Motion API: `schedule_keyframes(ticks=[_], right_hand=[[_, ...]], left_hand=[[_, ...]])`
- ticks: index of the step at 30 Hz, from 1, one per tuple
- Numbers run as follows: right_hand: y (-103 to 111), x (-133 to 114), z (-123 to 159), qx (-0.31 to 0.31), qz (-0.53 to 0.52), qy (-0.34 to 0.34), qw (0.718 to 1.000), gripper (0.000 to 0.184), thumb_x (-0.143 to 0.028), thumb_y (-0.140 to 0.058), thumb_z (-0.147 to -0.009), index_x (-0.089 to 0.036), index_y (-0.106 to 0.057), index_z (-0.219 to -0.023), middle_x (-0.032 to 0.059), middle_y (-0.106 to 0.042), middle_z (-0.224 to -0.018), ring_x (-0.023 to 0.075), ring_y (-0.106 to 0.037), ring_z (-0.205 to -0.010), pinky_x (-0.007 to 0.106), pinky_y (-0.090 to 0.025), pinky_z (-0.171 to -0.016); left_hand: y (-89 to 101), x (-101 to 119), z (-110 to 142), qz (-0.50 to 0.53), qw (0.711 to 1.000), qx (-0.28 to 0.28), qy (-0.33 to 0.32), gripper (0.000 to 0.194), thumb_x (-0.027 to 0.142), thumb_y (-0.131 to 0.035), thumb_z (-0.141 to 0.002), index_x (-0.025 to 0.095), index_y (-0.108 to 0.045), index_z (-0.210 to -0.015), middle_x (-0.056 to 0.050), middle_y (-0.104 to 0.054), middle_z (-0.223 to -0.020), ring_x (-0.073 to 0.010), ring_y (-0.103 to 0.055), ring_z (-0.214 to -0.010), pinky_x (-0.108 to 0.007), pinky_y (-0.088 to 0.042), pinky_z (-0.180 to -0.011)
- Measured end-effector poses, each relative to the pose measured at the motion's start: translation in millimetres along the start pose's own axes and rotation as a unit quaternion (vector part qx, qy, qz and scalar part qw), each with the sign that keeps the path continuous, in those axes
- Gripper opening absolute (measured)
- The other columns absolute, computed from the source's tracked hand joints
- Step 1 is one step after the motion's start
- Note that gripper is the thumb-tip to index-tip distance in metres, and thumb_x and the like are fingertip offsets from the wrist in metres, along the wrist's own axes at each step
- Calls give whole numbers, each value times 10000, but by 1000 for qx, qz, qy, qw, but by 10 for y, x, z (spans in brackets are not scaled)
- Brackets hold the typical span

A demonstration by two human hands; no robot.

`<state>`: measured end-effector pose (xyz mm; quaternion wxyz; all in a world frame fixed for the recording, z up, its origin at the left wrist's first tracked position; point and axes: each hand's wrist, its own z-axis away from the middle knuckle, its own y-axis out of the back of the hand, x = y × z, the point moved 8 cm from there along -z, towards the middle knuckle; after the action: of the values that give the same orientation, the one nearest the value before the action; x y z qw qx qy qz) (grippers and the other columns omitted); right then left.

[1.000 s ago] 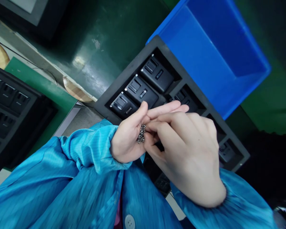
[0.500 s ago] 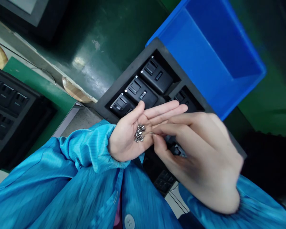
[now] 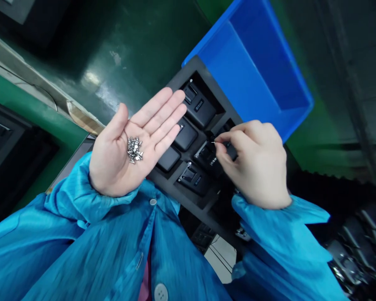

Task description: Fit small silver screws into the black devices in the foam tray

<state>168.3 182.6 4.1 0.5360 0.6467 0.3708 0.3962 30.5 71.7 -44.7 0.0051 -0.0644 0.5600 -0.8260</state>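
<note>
left hand (image 3: pixel 119 146) holding screws (image 3: pixel 134 149), right (image 3: pixel 253 165) perhaps pinching one over tray (image 3: pixel 188 69)

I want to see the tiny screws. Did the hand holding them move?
Yes, the left hand slid away from the black tray, now mostly beside its edge.

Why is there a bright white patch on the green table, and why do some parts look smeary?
In the head view, the white patch is glare from light bouncing off the glossy green work surface; the dark shapes at the lower right are smeared by blur, while the left hand and the small screws on its palm look fairly sharp.
</note>
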Motion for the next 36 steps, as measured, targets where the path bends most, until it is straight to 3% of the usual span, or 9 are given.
schedule_keyframes(ticks=[5, 10, 13, 17, 21, 29, 32, 36], right_hand=[[-65, -107, -104, -46, 44, 55, 996, 227, -241, -514, -1013, -180, -678, -868, 112, -641, -885, 240, -483, -782, 384, -325, -672], [-66, -147, -113, -63, 60, 63, 994, 250, -171, -501, -1001, -220, -662, -814, 106, -637, -832, 244, -487, -767, 397, -288, -663], [-39, -198, -41, -35, 84, 100, 991, 195, -145, -528, -993, -198, -677, -879, 105, -664, -856, 243, -496, -773, 398, -324, -663], [33, -247, 75, 54, 63, 140, 987, 94, -141, -590, -981, -161, -677, -1010, 81, -686, -876, 223, -533, -804, 370, -403, -704], [17, -239, 129, 78, 23, 127, 989, 154, -121, -589, -975, -159, -661, -1105, 74, -689, -911, 208, -571, -837, 354, -422, -737], [-70, -140, 210, 36, 13, 66, 997, 200, -189, -577, -987, -157, -667, -1163, 97, -673, -920, 218, -552, -781, 354, -414, -656], [74, -149, 213, 73, 4, 48, 996, 196, -190, -600, -968, -173, -678, -1147, 94, -675, -906, 216, -572, -769, 354, -443, -655], [452, -303, 206, 144, -62, 6, 988, 165, -145, -702, -894, -190, -689, -1053, 83, -685, -876, 215, -629, -800, 360, -509, -715]], left_hand=[[-5, -51, 4, 5, 1000, -20, 19, 644, 476, 12, -1085, 260, -97, -1682, 65, -333, -1687, -144, -172, -1591, -255, -231, -1272], [-7, -57, 7, 30, 999, -26, 24, 646, 499, 17, -1078, 284, -57, -1683, 80, -285, -1702, -157, -171, -1590, -282, -195, -1291], [-20, -86, 3, 43, 998, -30, 29, 652, 500, 33, -1072, 287, -45, -1683, 83, -284, -1701, -164, -182, -1586, -294, -184, -1298], [-27, -163, -7, 57, 997, -33, 44, 653, 515, 26, -1068, 311, -61, -1681, 101, -275, -1700, -186, -172, -1587, -319, -173, -1311], [-48, -248, -12, 66, 995, -44, 64, 669, 537, -13, -1073, 274, -94, -1683, 76, -302, -1691, -186, -174, -1589, -314, -186, -1315], [-119, -442, -4, 10, 994, -76, 83, 714, 537, -34, -1078, 157, -145, -1671, -22, -361, -1662, -187, -280, -1562, -307, -252, -1306], [-136, -512, 9, -10, 992, -91, 90, 717, 536, -19, -1077, 150, -155, -1666, -27, -362, -1653, -182, -320, -1548, -324, -277, -1299], [-140, -609, 20, -35, 989, -105, 103, 732, 544, -24, -1077, 130, -209, -1652, -41, -360, -1650, -174, -346, -1541, -307, -339, -1261]])
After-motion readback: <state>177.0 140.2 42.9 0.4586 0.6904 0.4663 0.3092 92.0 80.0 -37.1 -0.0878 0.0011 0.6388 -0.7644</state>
